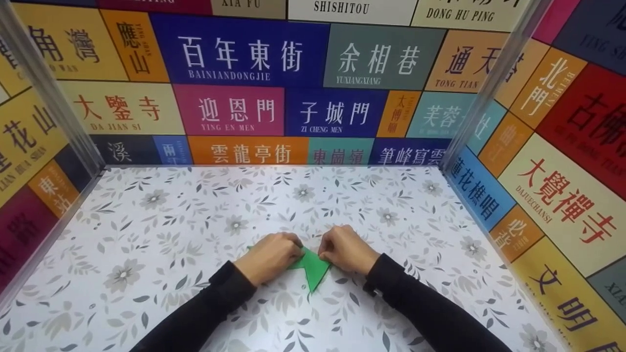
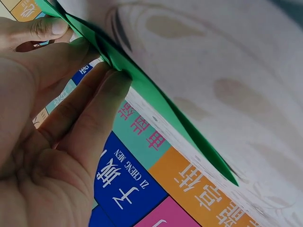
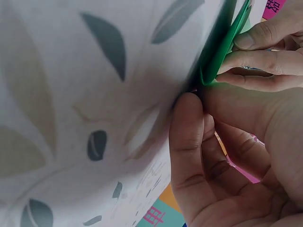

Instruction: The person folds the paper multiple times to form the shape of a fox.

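Note:
A folded piece of green paper (image 1: 317, 269) lies low over the tabletop between both hands, with a pointed corner toward the person. My left hand (image 1: 273, 255) covers the paper's left part and grips it; a small green tip shows beyond the wrist side. In the left wrist view, the thumb and fingertips (image 2: 118, 85) of this hand meet at the paper's edge (image 2: 180, 118). On the other side, my right hand (image 1: 348, 249) pinches the paper's right edge between thumb and forefinger. The right wrist view shows its fingertips (image 3: 188, 106) at the end of the green fold (image 3: 220, 52).
The white tabletop (image 1: 161, 244) has a grey leaf and flower pattern. A back wall (image 1: 239, 54) and side walls with coloured blocks of Chinese lettering enclose it. Metal posts (image 1: 489, 83) stand at the back corners.

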The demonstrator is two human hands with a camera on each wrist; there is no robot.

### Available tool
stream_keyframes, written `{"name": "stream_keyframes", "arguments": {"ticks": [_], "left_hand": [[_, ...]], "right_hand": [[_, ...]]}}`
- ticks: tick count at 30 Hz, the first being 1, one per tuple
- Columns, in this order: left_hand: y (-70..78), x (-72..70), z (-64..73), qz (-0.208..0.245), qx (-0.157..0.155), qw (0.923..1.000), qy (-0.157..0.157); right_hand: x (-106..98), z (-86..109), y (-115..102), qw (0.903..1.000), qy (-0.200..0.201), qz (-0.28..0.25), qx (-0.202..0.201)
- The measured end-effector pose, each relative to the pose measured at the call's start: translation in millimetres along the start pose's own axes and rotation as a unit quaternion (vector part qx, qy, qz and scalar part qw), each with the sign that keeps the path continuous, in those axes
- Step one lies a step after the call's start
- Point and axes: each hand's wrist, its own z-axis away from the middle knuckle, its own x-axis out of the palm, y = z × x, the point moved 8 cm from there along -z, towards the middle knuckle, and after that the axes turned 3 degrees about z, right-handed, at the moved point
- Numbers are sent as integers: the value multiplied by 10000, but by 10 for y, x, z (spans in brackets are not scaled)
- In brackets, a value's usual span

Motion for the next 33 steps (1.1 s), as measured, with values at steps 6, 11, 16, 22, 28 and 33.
{"name": "stream_keyframes", "arguments": {"ticks": [6, 11, 16, 22, 28, 33], "left_hand": [[6, -2, -5, 23, -3, 10000, 15], [7, -9, -6, 151, -45, 9999, 9], [14, -23, -3, 271, -31, 9996, -23], [13, -37, -1, 280, -33, 9996, -6], [10, -10, -5, 337, -75, 9994, -33], [24, -18, -3, 296, -35, 9996, -2]], "right_hand": [[-19, 70, -7, 10000, 47, 60, -46], [-26, 143, 8, 10000, 45, 52, -14], [-39, 210, 42, 10000, 12, -35, 86], [-40, 221, 74, 9998, -36, -46, 203], [-43, 212, 113, 9989, -90, -185, 421], [-72, 223, 138, 9986, -47, -247, 464]]}}
